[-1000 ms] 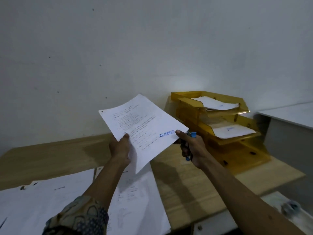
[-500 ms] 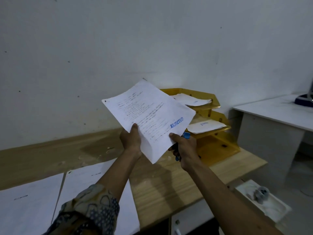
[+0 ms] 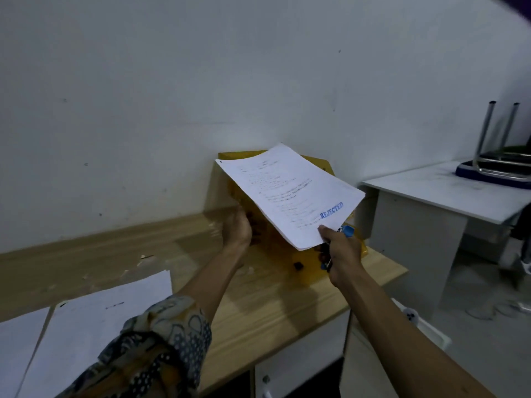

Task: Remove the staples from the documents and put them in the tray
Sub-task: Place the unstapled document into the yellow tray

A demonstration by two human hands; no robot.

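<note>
The right hand point(image 3: 343, 254) carries the stamped document point(image 3: 287, 191) alone, with the thumb pressed on top of its near right corner and the fingers underneath. The same hand keeps a blue staple remover point(image 3: 348, 231) tucked against the palm, likely so the tool need not be set down between papers.

The document hangs in the air at a slant, in front of and over the yellow stacked tray point(image 3: 283, 254) at the far right of the wooden desk point(image 3: 273, 305). It hides most of the tiers, which suggests it is about to be filed.

The left hand point(image 3: 237, 228) holds nothing. Its fingers are loosely spread just beside the document's left edge, well placed to steady or guide it in.

A dark speck at the far left corner may be a staple or only its hole. More sheets point(image 3: 94, 326) lie on the desk, near left.
</note>
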